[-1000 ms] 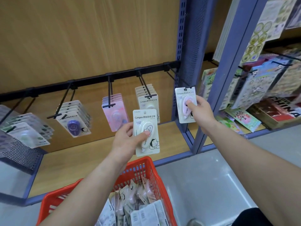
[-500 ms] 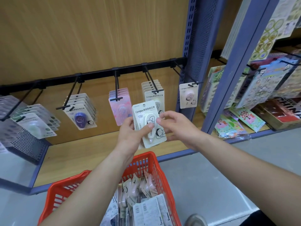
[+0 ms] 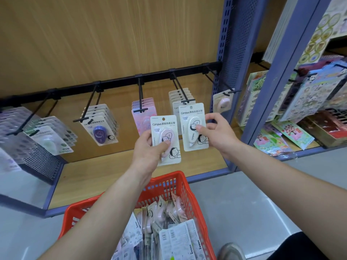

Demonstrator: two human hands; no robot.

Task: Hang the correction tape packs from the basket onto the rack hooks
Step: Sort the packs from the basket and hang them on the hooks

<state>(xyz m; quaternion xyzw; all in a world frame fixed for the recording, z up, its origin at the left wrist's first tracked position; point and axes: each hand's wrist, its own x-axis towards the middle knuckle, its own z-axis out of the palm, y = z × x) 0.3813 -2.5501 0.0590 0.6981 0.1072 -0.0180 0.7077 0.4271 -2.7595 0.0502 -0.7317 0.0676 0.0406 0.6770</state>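
Left hand [image 3: 148, 152] grips a pink correction tape pack [image 3: 165, 125] by its lower half, thumb curled over the blister, card upright with its printed face toward the camera. Right hand [image 3: 217, 134] pinches a white correction tape pack [image 3: 191, 113] at its right edge, thumb on the blister. This pack is just beside the pink one and slightly higher, in front of the cream packs [image 3: 178, 94] hanging on a hook [image 3: 180, 87]. Both held packs are above the far rim of the red basket [image 3: 165, 177], which contains more packs [image 3: 169, 222] standing on edge. Black rack bar [image 3: 154, 75] carries the hooks. Hanging from it, left to right, are green packs [image 3: 48, 141], purple packs [image 3: 100, 132], pink packs [image 3: 143, 107], the cream packs, and a single pink pack [image 3: 222, 103] on the rightmost hook [image 3: 221, 85], beside the blue upright [image 3: 224, 34]. Wooden shelf [image 3: 112, 173] lies below the rack. Sticker sheets [image 3: 309, 98] fill the adjacent bay to the right.
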